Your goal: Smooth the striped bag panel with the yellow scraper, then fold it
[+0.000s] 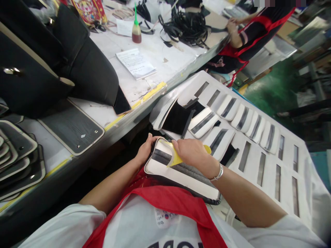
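Close to my body I hold a white and black piece, rounded at its far corner, with a dark strip along its middle. My left hand is closed on its far left edge. In my right hand is a yellow flat scraper-like tool, gripped by its handle, its thin edge against the piece near the dark strip. The palm and fingertips of my right hand are partly hidden. Beside my right hand lie similar white pieces with dark strips and black flaps.
A white slotted board on the right carries several striped pieces. On the left table are large black panels, stacked white-edged panels, a notepad and a green-tipped bottle. A person in a red apron stands beyond.
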Available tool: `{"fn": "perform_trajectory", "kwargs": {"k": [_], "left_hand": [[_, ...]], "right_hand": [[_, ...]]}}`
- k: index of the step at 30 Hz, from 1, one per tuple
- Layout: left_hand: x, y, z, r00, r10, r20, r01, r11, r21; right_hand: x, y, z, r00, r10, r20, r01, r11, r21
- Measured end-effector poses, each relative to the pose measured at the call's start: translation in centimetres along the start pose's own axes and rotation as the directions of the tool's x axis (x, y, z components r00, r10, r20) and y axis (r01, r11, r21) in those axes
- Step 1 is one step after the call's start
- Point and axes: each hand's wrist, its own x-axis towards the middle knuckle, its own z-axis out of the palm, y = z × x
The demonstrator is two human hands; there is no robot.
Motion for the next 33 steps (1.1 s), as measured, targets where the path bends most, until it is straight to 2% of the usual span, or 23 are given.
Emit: {"fn": "perform_trajectory", "kwargs": {"k": [8,14,19,23,26,28,33], "left_hand": [[0.1,0.0,-0.1,1.0,0.01,0.022,-0.009,0.998,-0.057],[-0.3,0.6,-0.2,0.974,0.223,0.031,-0.225,0.968,0.115],[-0.1,0.3,-0.2,0.973,0.221,0.069,-0.227,0.969,0.097],[-0.2,0.4,-0.1,0.986,0.156,0.066,-0.159,0.986,0.049],[-0.4,0.9,0.1,0.989,0.137,0.052,-0.139,0.989,0.056],[-0.5,1.2,0.2,0.992,0.121,0.046,-0.123,0.991,0.051],[-0.5,1.4,0.2,0.987,0.15,0.048,-0.153,0.987,0.051]], "right_hand": [[0.0,-0.8,0.2,0.999,0.006,0.039,-0.006,1.0,0.021],[-0.1,-1.3,1.2,0.998,0.015,0.059,-0.015,1.0,0.003],[-0.6,-0.9,1.0,1.0,-0.014,0.026,0.014,1.0,-0.021],[-0.5,1.2,1.2,0.996,-0.028,-0.087,0.023,0.998,-0.06],[0.6,3.4,1.9,0.99,0.02,-0.137,-0.025,0.999,-0.038],[1.9,4.1,2.4,0.992,0.031,-0.121,-0.033,0.999,-0.008],[5.8,2.8,1.9,0.986,-0.066,-0.151,0.072,0.997,0.04]]}}
